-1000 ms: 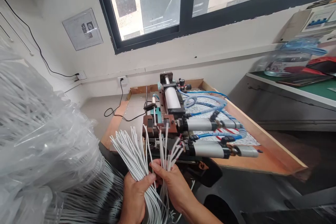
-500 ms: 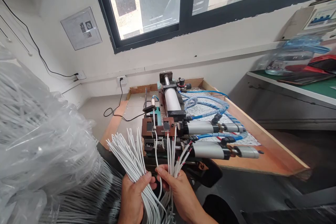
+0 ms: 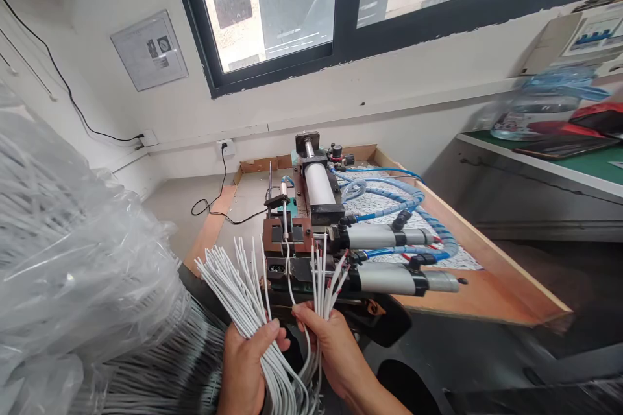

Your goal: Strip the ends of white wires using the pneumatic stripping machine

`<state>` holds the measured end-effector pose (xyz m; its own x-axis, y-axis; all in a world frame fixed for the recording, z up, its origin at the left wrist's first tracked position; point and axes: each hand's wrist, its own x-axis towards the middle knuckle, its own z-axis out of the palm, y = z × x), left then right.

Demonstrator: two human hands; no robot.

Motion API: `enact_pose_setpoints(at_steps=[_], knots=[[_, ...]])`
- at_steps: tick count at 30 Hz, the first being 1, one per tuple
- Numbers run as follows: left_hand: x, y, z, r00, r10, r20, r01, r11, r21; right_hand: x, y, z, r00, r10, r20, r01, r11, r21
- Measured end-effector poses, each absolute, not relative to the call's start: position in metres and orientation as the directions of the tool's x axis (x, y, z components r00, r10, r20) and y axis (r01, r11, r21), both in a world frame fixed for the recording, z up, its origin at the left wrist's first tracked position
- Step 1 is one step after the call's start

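Observation:
My left hand (image 3: 250,360) is closed around a thick bundle of white cables (image 3: 238,298), their cut ends fanned up and to the left. In my right hand (image 3: 335,347) is a smaller bunch of white cables (image 3: 320,279); several tips show reddish inner wires. Its thumb and forefinger also pinch a single white cable (image 3: 291,282), whose upper end runs into the brown jaws of the pneumatic wire-stripping machine (image 3: 287,233). The jaw blocks sit close together around that end. Whether the tip inside is bare is hidden.
A wooden tray (image 3: 511,272) holds the machine, blue air hoses (image 3: 413,198) and white scraps. On the left, more grey-white cables (image 3: 160,350) lie under clear plastic wrapping (image 3: 97,253). A green-topped shelf (image 3: 545,149) with a plastic bottle (image 3: 535,104) stands at right.
The machine's right-hand jaw blocks have slid left, closing on the single cable, and the cylinder ends at right have moved left too. My hands have barely shifted.

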<state>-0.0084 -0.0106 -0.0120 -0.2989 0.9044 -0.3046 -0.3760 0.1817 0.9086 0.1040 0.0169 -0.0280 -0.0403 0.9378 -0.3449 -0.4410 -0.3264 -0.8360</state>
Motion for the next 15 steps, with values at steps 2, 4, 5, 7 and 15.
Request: enact_pose_setpoints(at_steps=[2, 4, 5, 7, 15], knots=[[-0.008, -0.011, -0.012, -0.297, 0.906, -0.302, -0.376, 0.179, 0.909, 0.103, 0.017, -0.026, -0.118, 0.929, -0.35, -0.453, -0.364, -0.814], [-0.005, -0.012, -0.009, -0.275, 0.916, -0.291, -0.379, 0.175, 0.909, 0.102, 0.016, -0.024, -0.238, 0.914, -0.33, -0.464, -0.405, -0.788], [-0.004, -0.012, -0.007, -0.249, 0.929, -0.275, -0.384, 0.166, 0.908, 0.101, 0.016, -0.022, -0.287, 0.907, -0.307, -0.473, -0.413, -0.778], [0.0, -0.013, -0.002, -0.168, 0.958, -0.232, -0.403, 0.148, 0.903, 0.098, 0.014, -0.021, -0.311, 0.914, -0.26, -0.493, -0.389, -0.778], [-0.004, -0.014, -0.007, -0.192, 0.955, -0.227, -0.394, 0.137, 0.909, 0.099, 0.004, -0.027, -0.091, 0.978, -0.189, -0.458, -0.209, -0.864]])
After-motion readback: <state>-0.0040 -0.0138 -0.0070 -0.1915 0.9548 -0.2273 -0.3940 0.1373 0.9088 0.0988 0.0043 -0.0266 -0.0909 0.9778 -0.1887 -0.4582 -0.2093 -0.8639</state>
